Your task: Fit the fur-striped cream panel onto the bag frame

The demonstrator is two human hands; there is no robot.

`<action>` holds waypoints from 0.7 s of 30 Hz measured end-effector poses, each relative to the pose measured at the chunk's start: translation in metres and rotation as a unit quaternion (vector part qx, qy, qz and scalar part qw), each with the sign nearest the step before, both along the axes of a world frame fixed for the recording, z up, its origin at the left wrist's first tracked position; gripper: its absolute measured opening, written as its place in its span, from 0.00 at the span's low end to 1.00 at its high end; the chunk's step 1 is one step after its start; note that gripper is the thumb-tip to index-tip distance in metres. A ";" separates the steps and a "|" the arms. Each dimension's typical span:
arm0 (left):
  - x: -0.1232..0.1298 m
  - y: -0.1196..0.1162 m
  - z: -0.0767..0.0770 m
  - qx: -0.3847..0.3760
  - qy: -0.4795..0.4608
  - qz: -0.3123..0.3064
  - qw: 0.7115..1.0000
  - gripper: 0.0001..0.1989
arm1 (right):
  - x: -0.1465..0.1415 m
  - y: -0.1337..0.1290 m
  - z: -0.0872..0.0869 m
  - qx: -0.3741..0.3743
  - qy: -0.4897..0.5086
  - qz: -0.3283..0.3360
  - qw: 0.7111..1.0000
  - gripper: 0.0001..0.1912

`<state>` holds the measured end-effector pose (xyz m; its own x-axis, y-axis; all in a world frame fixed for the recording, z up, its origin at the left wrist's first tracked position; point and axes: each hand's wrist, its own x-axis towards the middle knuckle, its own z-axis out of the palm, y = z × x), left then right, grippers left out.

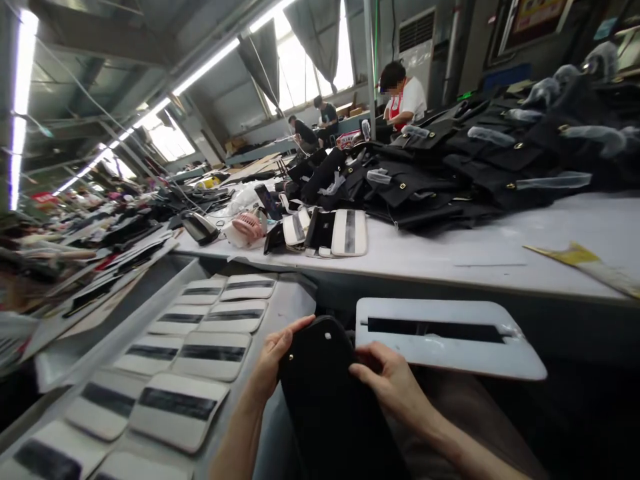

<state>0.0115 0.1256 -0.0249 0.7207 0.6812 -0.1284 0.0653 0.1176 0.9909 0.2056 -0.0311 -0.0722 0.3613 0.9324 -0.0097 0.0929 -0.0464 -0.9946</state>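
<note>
A long black piece (330, 407) with a rounded top end hangs between my hands at the lower middle. It carries a small white spot near its top and a small gold stud near its left edge. My left hand (277, 353) grips its upper left edge, the index finger laid along the top. On the right edge, my right hand (387, 377) pinches the piece between thumb and fingers. Just beyond my right hand lies a white board (450, 360) with a dark slot. The lower part of the black piece runs out of view.
Cream panels with dark strips (173, 410) lie in rows on the left surface. The white table (430, 257) ahead holds a pink fan (249, 227), cream pieces (349, 233) and a heap of black bags (425, 173). A person in a red apron (403, 107) is behind the heap.
</note>
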 end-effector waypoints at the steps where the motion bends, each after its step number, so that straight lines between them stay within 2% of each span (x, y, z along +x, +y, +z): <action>1: 0.000 0.001 -0.001 -0.003 0.001 0.002 1.000 0.26 | 0.001 0.006 0.004 0.020 -0.001 -0.005 1.000 0.10; 5: 0.002 0.001 0.002 -0.006 0.008 0.011 1.000 0.26 | 0.002 0.029 0.016 0.071 0.014 -0.037 0.997 0.14; 9: 0.004 0.000 0.004 -0.002 0.010 0.024 1.000 0.26 | 0.002 0.046 0.015 0.038 0.136 -0.029 0.990 0.16; 11: 0.003 0.000 0.004 -0.002 0.014 0.029 1.000 0.25 | 0.005 0.052 0.014 0.023 0.166 -0.013 0.986 0.16; 21: 0.007 -0.009 0.008 0.002 0.009 0.069 0.998 0.24 | 0.015 0.056 0.021 0.043 0.166 0.055 0.984 0.13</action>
<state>0.0189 0.1168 -0.0173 0.6170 0.7749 -0.1373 0.0669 0.1223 0.9902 0.2202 0.0246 -0.0508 0.2482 0.9682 -0.0299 -0.2385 0.0311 -0.9706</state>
